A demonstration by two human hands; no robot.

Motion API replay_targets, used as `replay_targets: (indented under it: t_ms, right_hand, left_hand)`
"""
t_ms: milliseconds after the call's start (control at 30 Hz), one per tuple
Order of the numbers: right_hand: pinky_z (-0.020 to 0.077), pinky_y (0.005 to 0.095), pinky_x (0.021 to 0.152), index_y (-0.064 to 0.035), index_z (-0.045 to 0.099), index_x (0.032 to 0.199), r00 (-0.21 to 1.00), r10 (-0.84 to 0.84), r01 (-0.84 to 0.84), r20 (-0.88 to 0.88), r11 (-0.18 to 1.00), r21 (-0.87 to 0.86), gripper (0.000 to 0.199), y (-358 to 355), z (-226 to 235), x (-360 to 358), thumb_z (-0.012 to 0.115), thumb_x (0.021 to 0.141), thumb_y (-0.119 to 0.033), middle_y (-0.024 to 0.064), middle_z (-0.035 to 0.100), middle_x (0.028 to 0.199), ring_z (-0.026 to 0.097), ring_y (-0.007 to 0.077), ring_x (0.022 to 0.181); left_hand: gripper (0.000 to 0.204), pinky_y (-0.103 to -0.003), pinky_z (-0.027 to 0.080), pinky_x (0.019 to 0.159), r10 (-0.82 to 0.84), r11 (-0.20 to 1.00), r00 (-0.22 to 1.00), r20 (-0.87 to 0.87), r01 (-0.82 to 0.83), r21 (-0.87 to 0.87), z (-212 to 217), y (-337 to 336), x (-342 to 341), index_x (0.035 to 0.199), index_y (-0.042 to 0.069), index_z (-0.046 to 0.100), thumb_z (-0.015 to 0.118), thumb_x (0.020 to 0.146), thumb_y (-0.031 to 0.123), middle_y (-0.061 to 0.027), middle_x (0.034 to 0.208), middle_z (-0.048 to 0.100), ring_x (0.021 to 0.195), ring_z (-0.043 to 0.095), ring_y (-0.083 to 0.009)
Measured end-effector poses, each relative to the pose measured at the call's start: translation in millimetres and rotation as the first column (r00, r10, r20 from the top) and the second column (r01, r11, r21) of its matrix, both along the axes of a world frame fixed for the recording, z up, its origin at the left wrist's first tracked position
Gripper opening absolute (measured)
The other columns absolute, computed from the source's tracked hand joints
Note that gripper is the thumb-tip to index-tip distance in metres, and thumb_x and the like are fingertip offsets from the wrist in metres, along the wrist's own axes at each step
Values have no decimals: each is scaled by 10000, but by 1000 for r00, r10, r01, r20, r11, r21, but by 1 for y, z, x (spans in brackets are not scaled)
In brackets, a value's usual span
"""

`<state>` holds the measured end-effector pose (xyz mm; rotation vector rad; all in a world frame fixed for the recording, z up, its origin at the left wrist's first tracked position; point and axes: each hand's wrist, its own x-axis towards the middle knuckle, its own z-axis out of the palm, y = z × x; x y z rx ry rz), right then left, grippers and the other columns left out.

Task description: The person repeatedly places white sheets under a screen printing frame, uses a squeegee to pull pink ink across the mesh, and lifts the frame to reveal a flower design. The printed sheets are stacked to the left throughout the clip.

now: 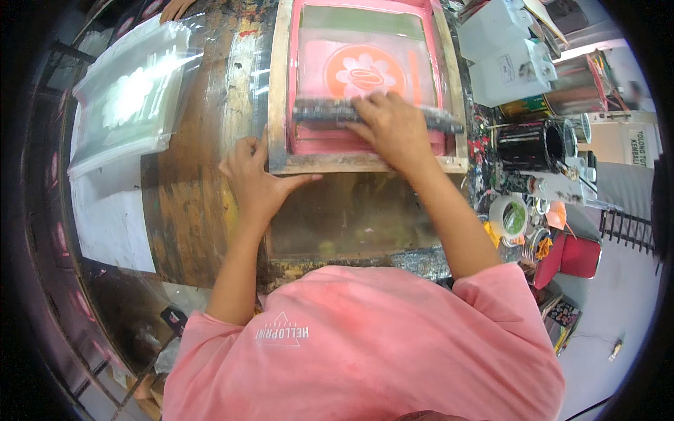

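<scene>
A wooden screen printing frame (279, 84) lies on the worktable in front of me, its inner edges smeared with pink ink. Through its mesh shows an orange disc (335, 76) with a pale flower shape in it. My right hand (397, 133) is closed over a long dark squeegee (324, 111), which lies crosswise over the near part of the mesh, a little blurred. At the frame's near left corner is my left hand (256, 184), fingers bent against the left side and thumb stretched along the near edge. Its grip takes in that corner.
Clear plastic bags (105, 116) with a white flower print lie at the left, over a white sheet (116, 221). Another person's hand (177, 8) rests at the far left. Along the right stand a translucent jerrycan (505, 67), a black can (526, 146), a tape roll (497, 210) and several jars.
</scene>
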<state>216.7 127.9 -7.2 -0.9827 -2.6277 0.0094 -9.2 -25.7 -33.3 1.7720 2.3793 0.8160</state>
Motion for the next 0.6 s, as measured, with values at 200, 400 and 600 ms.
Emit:
replay_targets:
  t_ms: [200, 400, 600]
  right_hand:
    - [555, 487, 739, -69, 654, 1024, 989, -41, 61, 144, 988, -141, 342, -33, 34, 3, 753, 920, -379, 132, 671, 965, 683, 347, 919]
    - [540, 488, 800, -72, 650, 1025, 1000, 12, -13, -8, 996, -92, 320, -46, 55, 9, 735, 938, -368, 123, 634, 992, 646, 341, 1009]
    - [459, 503, 972, -102, 666, 1024, 993, -66, 98, -103, 932, 348, 361, -47, 105, -2, 729, 913, -439, 94, 653, 999, 628, 301, 994]
  left_hand:
    - [998, -461, 310, 1063, 9, 999, 1000, 26, -8, -38, 2, -1, 1, 1171, -8, 756, 952, 485, 690, -105, 1211, 586, 1208, 514, -310]
    - [976, -437, 361, 1095, 107, 994, 993, 40, -107, -17, 20, -7, 10, 1229, -49, 731, 980, 564, 620, -144, 1322, 615, 1278, 541, -273]
    - [978, -345, 484, 1055, -267, 941, 468, 843, -62, 332, 62, 21, 16, 1496, -80, 517, 976, 759, 371, -214, 1391, 622, 1239, 623, -233]
